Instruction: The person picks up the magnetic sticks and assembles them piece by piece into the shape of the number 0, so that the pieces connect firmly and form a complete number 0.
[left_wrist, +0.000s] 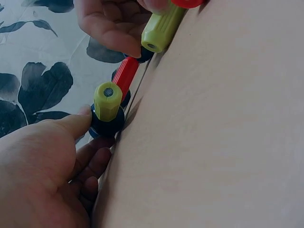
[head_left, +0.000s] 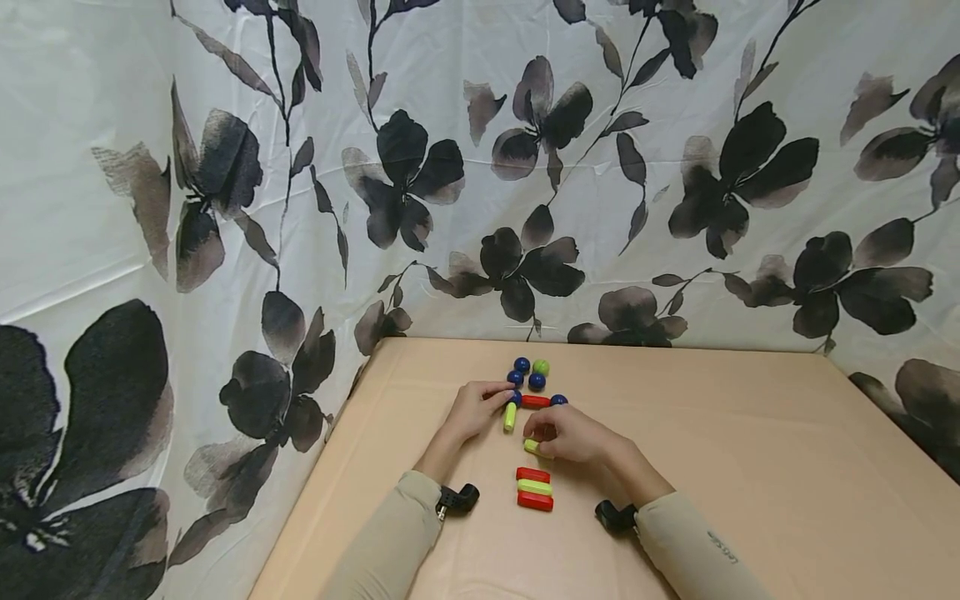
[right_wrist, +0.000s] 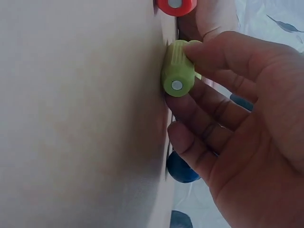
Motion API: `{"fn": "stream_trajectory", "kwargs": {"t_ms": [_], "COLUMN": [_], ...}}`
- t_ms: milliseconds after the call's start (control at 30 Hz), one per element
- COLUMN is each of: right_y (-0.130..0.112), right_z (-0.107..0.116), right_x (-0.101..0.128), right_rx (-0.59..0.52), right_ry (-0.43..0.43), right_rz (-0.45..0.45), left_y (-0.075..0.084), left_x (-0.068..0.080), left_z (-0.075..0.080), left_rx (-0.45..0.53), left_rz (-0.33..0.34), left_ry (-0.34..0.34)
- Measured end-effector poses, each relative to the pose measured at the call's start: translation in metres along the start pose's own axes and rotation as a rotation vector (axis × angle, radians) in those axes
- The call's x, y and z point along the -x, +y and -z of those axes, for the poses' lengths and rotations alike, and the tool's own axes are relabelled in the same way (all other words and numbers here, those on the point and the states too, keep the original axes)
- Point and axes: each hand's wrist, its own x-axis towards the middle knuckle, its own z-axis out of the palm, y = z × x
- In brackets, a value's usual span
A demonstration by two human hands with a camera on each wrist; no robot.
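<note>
Lime metal-tipped rod [right_wrist: 178, 66]: was pinched in right hand [head_left: 573, 434], between red crossbar [head_left: 536, 402] and three-rod row [head_left: 534, 487].
Blue ball [left_wrist: 109, 127]: was gripped by left hand [head_left: 474, 408], at crossbar's left end.
Rod tip [right_wrist: 176, 85]: probably needed square-on alignment, with the ball held steady.

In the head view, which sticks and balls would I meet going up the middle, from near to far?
Red stick, green stick, second red stick, held green stick, third green stick, third red stick, blue ball, green ball.
</note>
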Motion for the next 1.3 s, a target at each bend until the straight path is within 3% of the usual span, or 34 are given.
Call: {"fn": "stream_trajectory", "kwargs": {"t_ms": [367, 600, 867, 1300], "right_y": [0.001, 0.001, 0.013, 0.019], "right_z": [-0.002, 0.005, 0.014, 0.026], "right_x": [-0.001, 0.004, 0.008, 0.014], "right_rx": [0.103, -0.011, -0.119, -0.191], "right_ry": [0.026, 0.104, 0.082, 0.133], "right_rz": [-0.059, -0.142, -0.052, -0.071], "left_y": [-0.001, -0.003, -0.004, -0.004], "left_x": [0.001, 0.000, 0.000, 0.000], "left_z": [0.000, -0.001, -0.001, -0.001], "left_rx": [-0.011, -0.017, -0.010, -0.012], "left_rz": [-0.003, -0.013, -0.010, -0.008], "left_ry": [0.004, 0.007, 0.008, 0.009]}}
